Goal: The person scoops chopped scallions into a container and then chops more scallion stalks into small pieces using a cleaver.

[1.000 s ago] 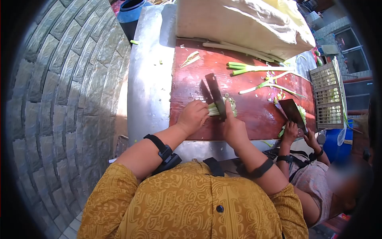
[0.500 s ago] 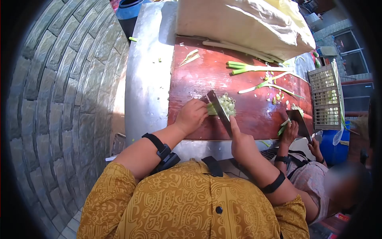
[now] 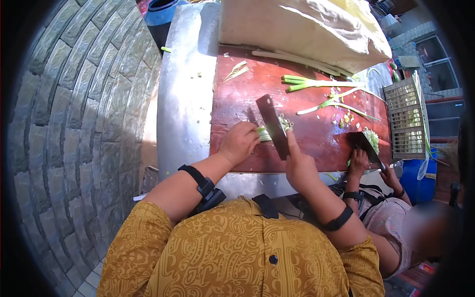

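Note:
A dark, wide-bladed cleaver is held in my right hand, its index finger stretched along the blade. The broad face of the blade shows and hides part of what lies behind it. My left hand has its fingers curled over a bundle of green onion stalks, whose cut end is beside the blade. Chopped green onion rings lie just right of the cleaver. Everything rests on a reddish-brown board.
Whole green onions lie across the board's far right. A co-worker at right holds another cleaver beside chopped pieces. A plastic crate stands beyond. A big pale cloth-covered block borders the back; a brick wall is left.
My cleaver has lifted and turned, so more of its flat face shows. My left hand stays on the stalks. The co-worker's cleaver has shifted left.

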{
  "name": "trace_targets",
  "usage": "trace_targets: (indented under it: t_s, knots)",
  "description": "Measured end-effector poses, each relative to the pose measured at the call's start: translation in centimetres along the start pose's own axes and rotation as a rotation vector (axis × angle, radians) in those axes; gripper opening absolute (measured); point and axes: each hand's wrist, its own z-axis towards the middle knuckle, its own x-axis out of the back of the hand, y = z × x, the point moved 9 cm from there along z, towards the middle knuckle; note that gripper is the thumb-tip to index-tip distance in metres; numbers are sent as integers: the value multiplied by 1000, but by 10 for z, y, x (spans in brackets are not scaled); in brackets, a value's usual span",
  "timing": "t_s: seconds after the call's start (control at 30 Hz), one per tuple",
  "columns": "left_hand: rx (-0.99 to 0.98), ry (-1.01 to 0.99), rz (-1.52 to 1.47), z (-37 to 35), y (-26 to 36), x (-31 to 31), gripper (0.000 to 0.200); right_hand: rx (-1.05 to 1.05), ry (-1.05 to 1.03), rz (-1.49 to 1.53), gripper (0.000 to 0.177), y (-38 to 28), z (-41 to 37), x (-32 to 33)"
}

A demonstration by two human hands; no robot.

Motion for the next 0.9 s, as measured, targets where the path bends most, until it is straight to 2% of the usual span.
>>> trace_targets:
  t_s: [0.07, 0.27, 0.47, 0.57, 0.67, 0.77, 0.9]
  knots:
    - [9, 3, -10, 0, -1, -1, 10, -20, -113, -58, 69, 2, -12, -2]
    - [-16, 0, -11, 2, 0, 2, 12, 9, -199, -133, 71, 2, -10, -6]
    - [-4, -14, -12, 3, 1, 1, 11, 107, 64, -4, 70, 7, 24, -31]
    - [-5, -7, -7, 2, 1, 2, 12, 59, 253, 113, 70, 21, 22, -25]
    - [-2, 7, -26, 1, 0, 3, 12, 54, 212, 137, 70, 15, 16, -14]
    - [-5, -7, -35, 1, 0, 2, 13, 67, 69, 10, 67, -3, 3, -1]
    - [-16, 33, -33, 11, -3, 5, 12, -16, -121, -84, 68, -3, -5, 2]
